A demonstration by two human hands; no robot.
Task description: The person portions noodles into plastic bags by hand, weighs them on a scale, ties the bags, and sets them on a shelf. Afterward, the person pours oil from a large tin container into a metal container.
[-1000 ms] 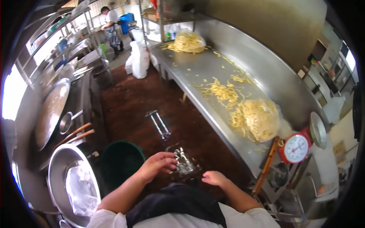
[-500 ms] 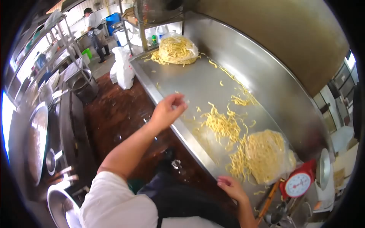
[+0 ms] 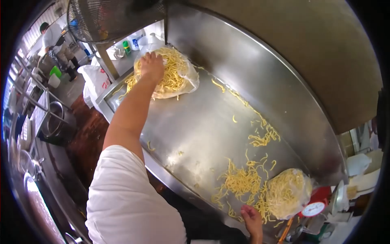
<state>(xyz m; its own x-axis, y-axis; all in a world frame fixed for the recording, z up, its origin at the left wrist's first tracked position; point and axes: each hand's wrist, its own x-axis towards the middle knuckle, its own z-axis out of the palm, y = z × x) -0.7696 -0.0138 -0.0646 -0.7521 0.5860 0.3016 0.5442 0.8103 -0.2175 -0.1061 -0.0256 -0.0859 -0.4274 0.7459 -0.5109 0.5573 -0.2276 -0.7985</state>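
Observation:
My left hand (image 3: 152,68) reaches to the far end of the steel counter. Its fingers curl down onto yellow noodles (image 3: 174,71) in a clear plastic bag (image 3: 190,81); the fingertips are partly hidden. Near the front edge, my right hand (image 3: 252,219) is loosely closed, with nothing visible in it. Just beyond it lies a loose heap of noodles (image 3: 241,181). A second clear bag of noodles (image 3: 288,193) sits to the right of that heap.
A red dial scale (image 3: 313,207) stands behind the nearer bag. Noodle scraps line the steel counter's (image 3: 203,126) back edge. A mesh-covered fan (image 3: 115,18) overhangs the far end. A white plastic bag (image 3: 94,81) is at the left. Another person (image 3: 57,42) works in the background.
My left hand has moved away from the counter's front edge onto the noodles in the far bag. My right hand stays near the front edge, its fingers now more curled. The view has shifted.

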